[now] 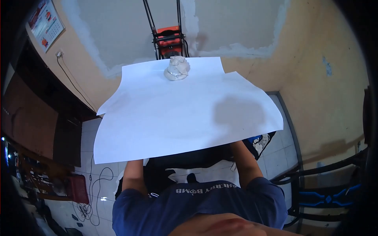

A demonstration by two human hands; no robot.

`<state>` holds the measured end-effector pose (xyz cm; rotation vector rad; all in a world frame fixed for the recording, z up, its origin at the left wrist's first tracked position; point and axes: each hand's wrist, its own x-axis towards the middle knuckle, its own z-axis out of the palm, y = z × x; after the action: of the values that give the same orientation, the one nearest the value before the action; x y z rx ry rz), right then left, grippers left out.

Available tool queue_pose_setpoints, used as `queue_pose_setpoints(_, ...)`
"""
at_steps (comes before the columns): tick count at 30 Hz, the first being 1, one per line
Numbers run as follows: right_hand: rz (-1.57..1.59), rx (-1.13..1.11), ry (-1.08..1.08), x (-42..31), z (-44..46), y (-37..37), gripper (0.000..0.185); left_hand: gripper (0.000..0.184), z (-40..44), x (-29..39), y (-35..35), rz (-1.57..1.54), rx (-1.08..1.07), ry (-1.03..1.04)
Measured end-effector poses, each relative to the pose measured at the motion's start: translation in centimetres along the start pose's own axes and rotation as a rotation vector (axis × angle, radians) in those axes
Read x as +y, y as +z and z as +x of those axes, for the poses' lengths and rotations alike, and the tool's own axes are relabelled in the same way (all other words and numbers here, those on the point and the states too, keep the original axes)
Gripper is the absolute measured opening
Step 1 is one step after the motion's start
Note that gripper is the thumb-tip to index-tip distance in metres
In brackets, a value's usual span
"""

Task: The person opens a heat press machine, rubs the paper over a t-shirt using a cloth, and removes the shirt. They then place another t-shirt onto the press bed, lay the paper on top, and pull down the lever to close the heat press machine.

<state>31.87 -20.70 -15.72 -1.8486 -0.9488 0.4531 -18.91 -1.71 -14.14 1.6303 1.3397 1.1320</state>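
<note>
A large white sheet [169, 118] that looks like paper spreads out in front of me, with a notch cut into each side. Near its far edge sits a pale, lumpy, crumpled thing [177, 69] whose kind I cannot make out. My left forearm [133, 173] passes under the sheet's near edge on the left. On the right, my right forearm [246, 163] goes under the same edge. Both my hands are hidden beneath the sheet, so their fingers and anything in them do not show. A dark rounded shadow falls on the sheet's right part.
Behind the sheet a red and black device with upright bars [169, 37] stands against the wall. Black chair-like furniture [328, 196] is at the right. A red basket [78, 188] and loose cables [94, 196] lie at the left. Dark cloth [193, 159] shows below the sheet.
</note>
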Motion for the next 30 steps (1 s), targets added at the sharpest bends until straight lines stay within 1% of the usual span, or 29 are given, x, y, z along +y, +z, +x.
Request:
queue_pose_setpoints(1,-0.010,-0.021,0.044,0.8,0.0,0.2,0.082,0.061,-1.4,-0.9,-1.0,0.036,-0.010,-0.018)
queue_pose_setpoints(3,-0.024,-0.060,0.121,1.8,-0.2,1.5,0.083,0.063,-2.8,0.1,3.1,0.106,-0.025,-0.041)
queue_pose_setpoints(4,-0.031,-0.079,0.157,3.2,-2.0,1.9,0.083,0.063,-3.9,0.2,4.4,0.140,-0.030,-0.051)
queue_pose_setpoints(6,-0.047,-0.123,0.238,5.1,-3.8,2.1,0.084,0.065,-5.3,-0.1,5.0,0.210,-0.046,-0.078)
queue_pose_setpoints(7,0.021,-0.097,0.253,2.7,-5.6,0.8,0.085,0.088,-6.2,3.0,4.6,0.301,-0.052,-0.313)
queue_pose_setpoints(8,-0.084,-0.087,0.297,-0.2,-6.7,-0.4,0.082,0.095,-6.9,5.2,4.2,0.337,-0.109,-0.447)
queue_pose_setpoints(10,-0.223,-0.050,0.317,-3.1,-7.5,-1.3,0.081,0.084,-7.4,5.1,4.6,0.432,0.000,-0.472)
queue_pose_setpoints(11,-0.196,-0.088,0.348,-3.1,-8.0,-1.5,0.082,0.087,-8.0,5.4,4.3,0.390,-0.025,-0.447)
queue_pose_setpoints(12,-0.192,-0.079,0.309,-3.3,-8.7,-1.7,0.084,0.086,-8.7,5.9,4.2,0.410,-0.014,-0.427)
queue_pose_setpoints(14,-0.164,-0.038,0.285,-3.6,-10.6,-2.2,0.083,0.086,-10.1,6.2,3.7,0.462,-0.018,-0.452)
queue_pose_setpoints(16,-0.155,0.037,0.235,-2.3,-12.3,-2.1,0.073,0.085,-11.7,6.1,3.4,0.438,0.009,-0.447)
queue_pose_setpoints(17,-0.017,-0.018,0.252,-2.7,-13.3,-2.8,0.067,0.085,-12.7,6.5,3.1,0.469,0.007,-0.464)
queue_pose_setpoints(18,-0.025,-0.027,0.239,-3.1,-14.2,-3.5,0.067,0.085,-14.1,6.8,2.6,0.504,0.003,-0.485)
queue_pose_setpoints(20,0.076,-0.079,0.324,-2.9,-16.2,-4.2,0.064,0.085,-16.0,6.9,2.0,0.504,0.019,-0.498)
queue_pose_setpoints(21,0.071,-0.024,0.300,-2.8,-17.3,-4.2,0.064,0.084,-16.9,6.9,1.6,0.490,0.009,-0.479)
queue_pose_setpoints(25,0.038,-0.055,0.328,-2.3,-21.4,-5.6,0.065,0.080,-21.3,7.6,0.1,0.478,0.037,-0.481)
queue_pose_setpoints(26,0.040,-0.036,0.287,-2.0,-22.3,-5.8,0.066,0.080,-22.2,7.8,-0.3,0.469,0.042,-0.461)
queue_pose_setpoints(27,0.040,-0.013,0.247,-1.7,-23.3,-5.8,0.067,0.080,-23.2,7.7,-0.5,0.437,0.106,-0.411)
queue_pose_setpoints(28,0.044,-0.017,0.240,-1.4,-24.2,-5.9,0.067,0.080,-24.1,8.0,-1.0,0.438,0.115,-0.409)
queue_pose_setpoints(30,-0.026,-0.020,0.269,-0.7,-25.7,-6.3,0.067,0.081,-25.8,8.5,-1.4,0.530,0.128,-0.475)
